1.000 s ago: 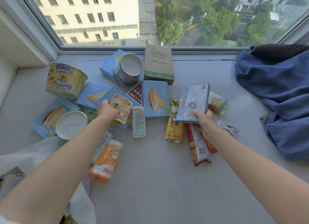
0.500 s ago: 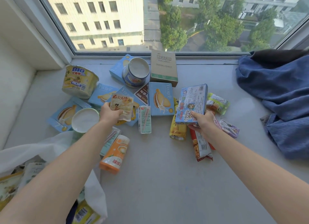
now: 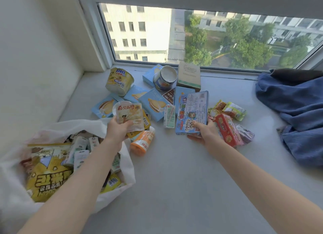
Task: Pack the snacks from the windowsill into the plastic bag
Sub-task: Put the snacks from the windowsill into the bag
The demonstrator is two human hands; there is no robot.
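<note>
My left hand (image 3: 117,129) grips a pale snack packet (image 3: 130,114) with red lettering, lifted above the sill just past the bag's mouth. My right hand (image 3: 203,131) holds a flat light-blue box (image 3: 192,111) by its lower edge, tilted up off the sill. The white plastic bag (image 3: 15,186) lies open at lower left, with a yellow chip bag (image 3: 47,174) and several small cartons inside. Many snacks lie on the windowsill (image 3: 183,181): blue biscuit boxes (image 3: 153,104), a yellow "BIG" cup (image 3: 118,81), an orange bottle (image 3: 142,141), a red packet (image 3: 228,129).
A blue cloth (image 3: 297,111) is heaped at the right end of the sill. A brown carton (image 3: 189,75) and a tipped blue cup (image 3: 164,78) stand by the window glass. The wall (image 3: 35,59) closes off the left side. Small wrapped snacks (image 3: 232,109) lie right of the box.
My left hand has lifted the pale packet off the pile and drawn it back toward the bag. My right hand has lifted the blue box and pulled it nearer. The view has swung left, showing the bag.
</note>
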